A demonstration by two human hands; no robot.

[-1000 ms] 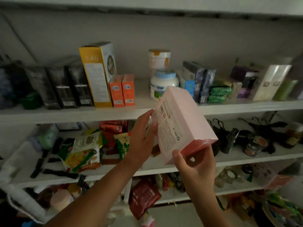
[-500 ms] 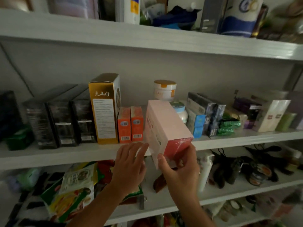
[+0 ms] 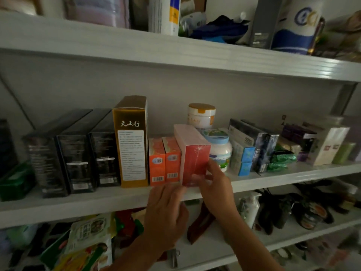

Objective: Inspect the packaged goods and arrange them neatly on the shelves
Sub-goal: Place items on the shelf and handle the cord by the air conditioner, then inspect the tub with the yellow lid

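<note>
Premises: a white wall unit in dim light. The middle shelf [image 3: 97, 200] carries a row of packaged goods standing side by side.

Item under inspection: a pink box [image 3: 195, 159] with a red end face. It stands upright on the middle shelf, red end outward. It is just beside two small orange boxes [image 3: 165, 163] on its left and close in front of a blue-lidded jar [image 3: 220, 147] on its right.

Hands: the right hand [image 3: 214, 184] holds the box at its lower right corner, with the fingers [image 3: 214, 169] wrapped onto the side and the thumb across the red face. The left hand [image 3: 166, 208] is held loose with its fingers fairly straight. Their tips are at the shelf's front edge under the box's left corner. Whether they touch the box cannot be told, because that area is blurred.

Handling assessment: the box appears to be a stiff card carton, and probably light. The red end shines as if film-wrapped, so it may be slippery. The best hold is judged to be across the two broad sides, low down. Pushing on the end face should seat it flush with its neighbours. Care is needed near the jar.

Containers: every carton in view is closed, so the contents are not visible. This includes the tall gold box [image 3: 130, 141] and the black boxes [image 3: 78, 153]. Both the blue-lidded jar and the orange-lidded jar [image 3: 201, 116] behind it have their lids on and are opaque.
</note>
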